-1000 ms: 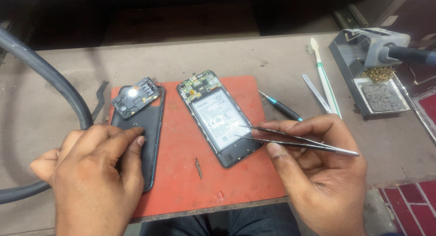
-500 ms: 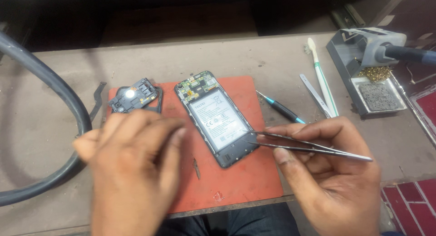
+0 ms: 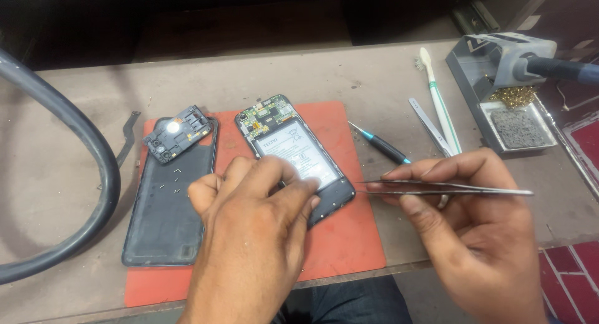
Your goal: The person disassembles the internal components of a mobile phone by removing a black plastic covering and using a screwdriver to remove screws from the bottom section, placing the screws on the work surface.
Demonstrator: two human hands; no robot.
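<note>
The opened phone (image 3: 293,159) lies face down on the red mat (image 3: 349,249), in the middle of the table (image 3: 374,81), with its battery and the green board uncovered. My left hand (image 3: 249,205) rests on its lower part, fingers bent and pressing on the battery area, holding nothing. My right hand (image 3: 474,218) pinches a pair of metal tweezers (image 3: 443,189), their tips just beside the right lower edge of the phone. The dark back cover (image 3: 165,212) is already off and lies to the left, with a small black inner plate (image 3: 181,134) on its top end and some tiny screws (image 3: 171,179) on it. So I judge the opening is done; the inside work is not finished. A screwdriver (image 3: 382,147) waits near.
</note>
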